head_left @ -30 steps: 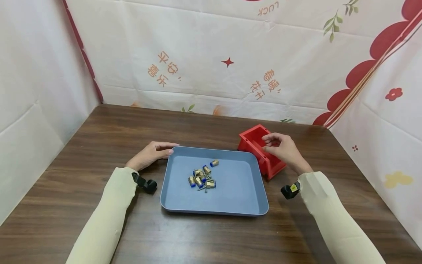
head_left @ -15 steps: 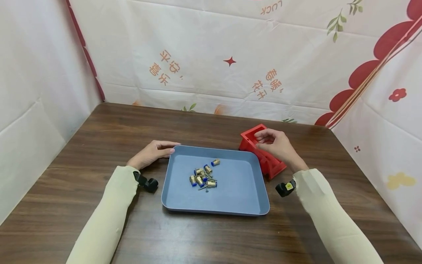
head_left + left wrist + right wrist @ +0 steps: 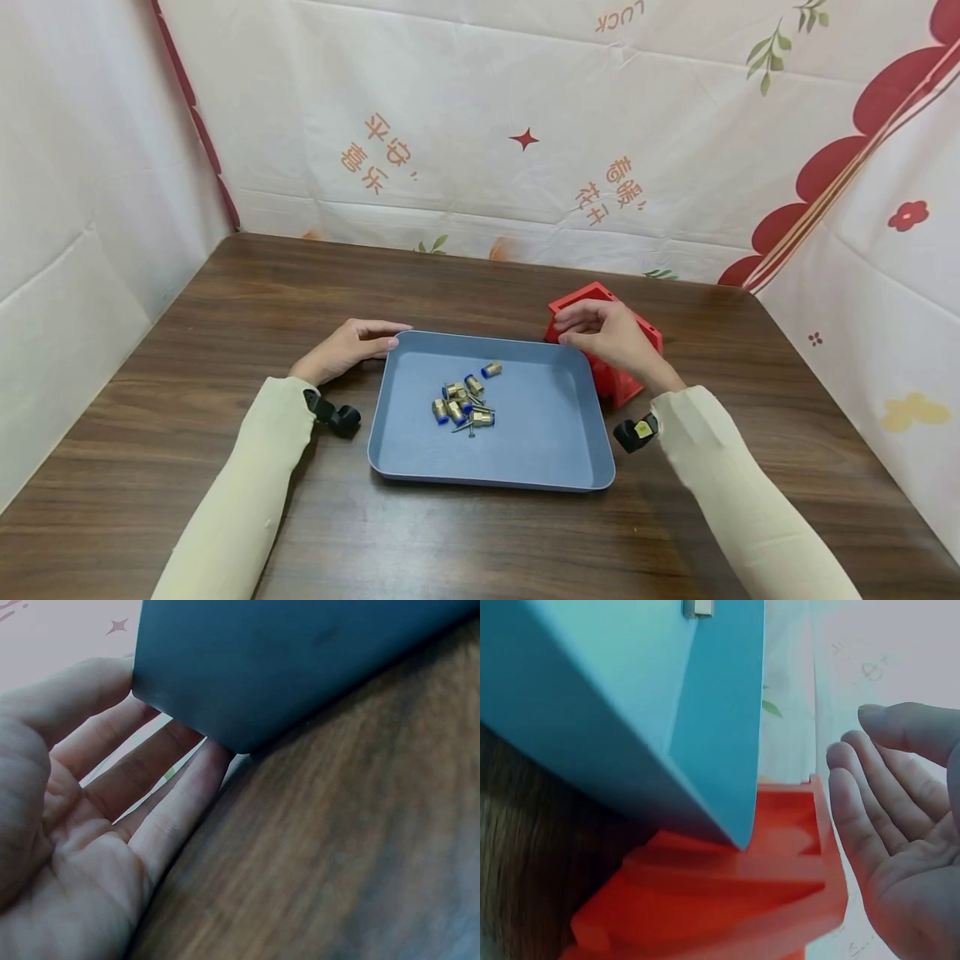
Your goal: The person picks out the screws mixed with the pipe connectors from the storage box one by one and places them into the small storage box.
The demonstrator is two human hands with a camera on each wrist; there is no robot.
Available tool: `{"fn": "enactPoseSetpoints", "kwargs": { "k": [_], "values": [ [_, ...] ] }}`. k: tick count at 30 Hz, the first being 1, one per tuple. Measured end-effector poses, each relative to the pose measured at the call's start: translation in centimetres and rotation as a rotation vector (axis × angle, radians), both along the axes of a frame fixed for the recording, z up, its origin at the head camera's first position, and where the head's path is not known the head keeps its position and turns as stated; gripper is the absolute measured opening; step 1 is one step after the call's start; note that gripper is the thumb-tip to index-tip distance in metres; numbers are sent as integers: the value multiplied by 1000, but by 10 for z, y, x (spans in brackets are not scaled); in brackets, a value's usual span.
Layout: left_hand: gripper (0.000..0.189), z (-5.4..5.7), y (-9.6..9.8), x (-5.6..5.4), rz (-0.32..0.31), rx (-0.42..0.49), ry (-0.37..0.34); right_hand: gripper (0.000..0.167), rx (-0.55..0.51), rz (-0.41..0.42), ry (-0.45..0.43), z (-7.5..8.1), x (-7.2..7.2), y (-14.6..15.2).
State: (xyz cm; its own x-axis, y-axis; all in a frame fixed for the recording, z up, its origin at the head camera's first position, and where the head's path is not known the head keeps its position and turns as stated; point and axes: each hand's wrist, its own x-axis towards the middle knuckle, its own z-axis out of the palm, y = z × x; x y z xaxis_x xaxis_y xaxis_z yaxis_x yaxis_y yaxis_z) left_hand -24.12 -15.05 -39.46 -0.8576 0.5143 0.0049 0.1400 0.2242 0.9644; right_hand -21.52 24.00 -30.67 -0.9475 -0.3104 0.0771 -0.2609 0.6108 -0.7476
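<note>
My left hand [image 3: 347, 350] holds the back-left corner of a shallow blue-grey tray [image 3: 536, 429], thumb at the rim and fingers behind the outer wall. The left wrist view shows those fingers [image 3: 184, 802] reaching along the tray's underside corner, tips partly hidden. In the tray lies a loose heap of brass push-in fittings [image 3: 482, 419] with blue collars, mixed with several screws [image 3: 472, 432]. My right hand [image 3: 615, 337] hovers over a red bin [image 3: 617, 385] at the tray's back-right corner. Its fingers are loosely bent and hold nothing, as the right wrist view confirms.
The red bin stands close against the tray's right end, partly hidden by my right hand. A wooden table [image 3: 465, 542] bears everything. Printed white cloth [image 3: 450, 100] hangs behind and at both sides.
My right hand has moved left from over the red bin's inside toward the tray's back-right corner. The left hand keeps its place; the head view has shifted slightly.
</note>
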Motion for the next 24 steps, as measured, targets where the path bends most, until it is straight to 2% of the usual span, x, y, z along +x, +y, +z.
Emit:
{"fn": "enactPoseSetpoints", "kwargs": {
  "k": [9, 16, 21, 24],
  "values": [
    [42, -1, -1, 0, 2, 5, -3, 29, -7, 78, -32, -4, 2, -15],
    [43, 0, -1, 0, 1, 18, -11, 29, 49, 158, -30, -8, 6, -33],
    [42, 0, 0, 0, -3, 14, -11, 28, 90, 191, -37, -14, 9, -48],
    [43, 1, 0, 0, -5, 8, -9, 29, 80, 216, -45, -20, 10, -56]
  ]
}}
